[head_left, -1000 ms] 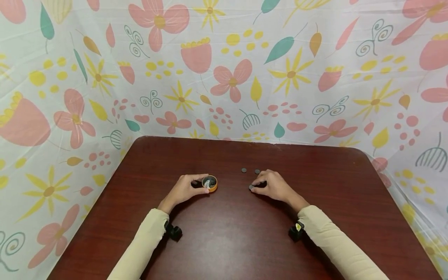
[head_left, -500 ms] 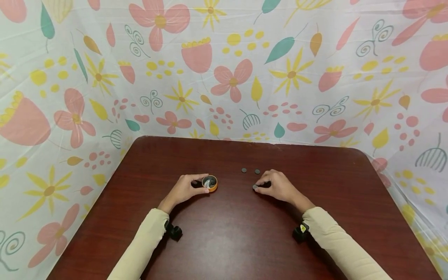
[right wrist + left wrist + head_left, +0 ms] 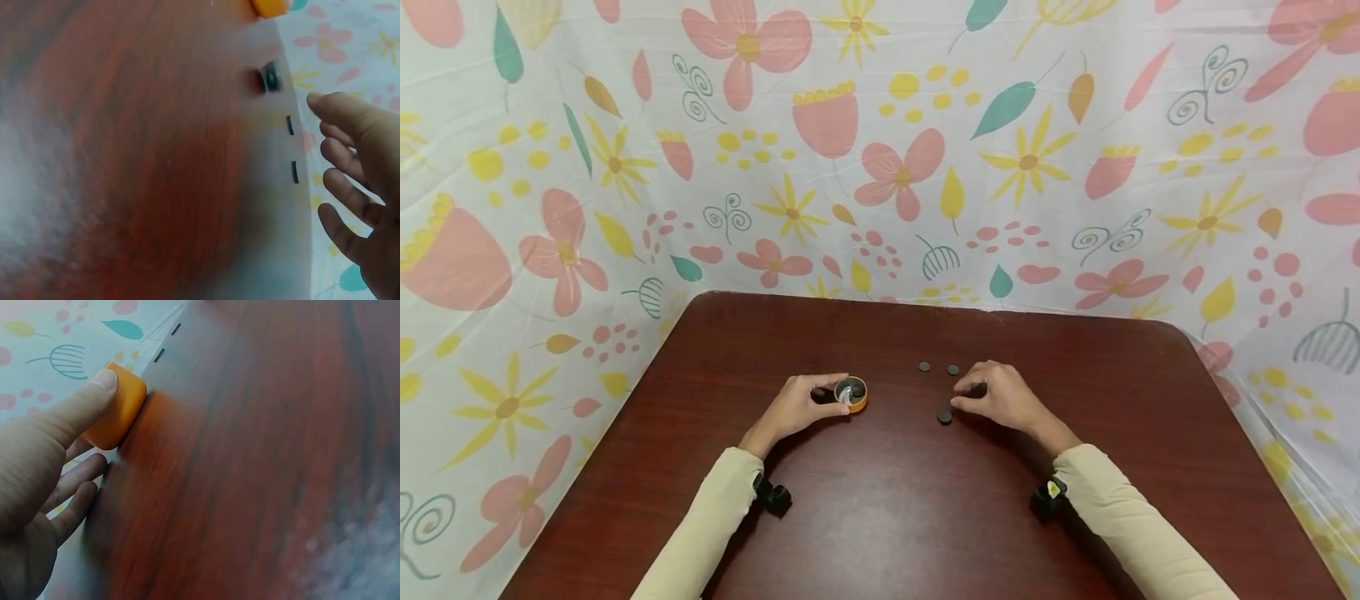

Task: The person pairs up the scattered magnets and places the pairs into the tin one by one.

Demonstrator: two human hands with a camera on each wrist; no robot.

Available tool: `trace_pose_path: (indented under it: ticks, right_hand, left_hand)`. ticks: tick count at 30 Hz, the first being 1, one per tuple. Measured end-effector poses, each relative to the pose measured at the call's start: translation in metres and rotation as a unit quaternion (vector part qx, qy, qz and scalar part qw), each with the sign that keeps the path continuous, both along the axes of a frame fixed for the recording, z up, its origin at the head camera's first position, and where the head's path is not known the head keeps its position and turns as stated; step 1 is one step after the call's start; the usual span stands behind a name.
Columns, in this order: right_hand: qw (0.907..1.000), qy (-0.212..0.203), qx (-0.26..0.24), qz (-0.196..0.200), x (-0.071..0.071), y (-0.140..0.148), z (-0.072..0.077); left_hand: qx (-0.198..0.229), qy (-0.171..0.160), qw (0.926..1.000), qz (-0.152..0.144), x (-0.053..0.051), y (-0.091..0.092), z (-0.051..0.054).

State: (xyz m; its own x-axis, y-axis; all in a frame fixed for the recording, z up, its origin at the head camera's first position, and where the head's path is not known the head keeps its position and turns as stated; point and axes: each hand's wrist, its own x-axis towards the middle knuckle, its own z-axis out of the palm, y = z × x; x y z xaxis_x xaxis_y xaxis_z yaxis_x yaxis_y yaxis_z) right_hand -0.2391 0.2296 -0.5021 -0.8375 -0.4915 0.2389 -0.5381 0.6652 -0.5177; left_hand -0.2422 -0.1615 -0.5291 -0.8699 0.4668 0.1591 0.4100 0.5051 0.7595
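Observation:
In the head view my left hand [image 3: 801, 406] holds a small round orange container [image 3: 860, 403] between thumb and fingers, on the table. Dark and pale contents show inside it, too small to make out. The thumb lies on the container's orange wall [image 3: 128, 403] in the left wrist view. My right hand [image 3: 1000, 396] has its thumb and fingers apart, holding nothing. Just left of its fingertips is a small dark disc [image 3: 945, 417], apart from the hand. In the right wrist view this disc [image 3: 272, 76] looks tilted and blurred.
Two more small dark discs [image 3: 924, 367] lie farther back, between the hands. The dark red-brown table [image 3: 880, 500] ends at a white floral cloth [image 3: 880, 208] behind and at both sides. Each wrist wears a black camera [image 3: 775, 498].
The right hand has let go of the dark disc that it pinched and has moved a little right. The disc now sits nearer the body. The left hand and container have stayed put.

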Motion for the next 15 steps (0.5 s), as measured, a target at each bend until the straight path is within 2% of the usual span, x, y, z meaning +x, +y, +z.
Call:
trace_pose_path:
  ticks: [7, 15]
  right_hand:
    - [0.9989, -0.008, 0.031, 0.034, 0.005, -0.010, 0.001]
    - [0.9975, -0.034, 0.056, 0.027, 0.009, -0.013, -0.006]
  left_hand:
    - [-0.004, -0.007, 1.0000, -0.001, 0.002, -0.001, -0.001]
    - [-0.004, -0.006, 1.0000, -0.001, 0.000, 0.000, 0.001]
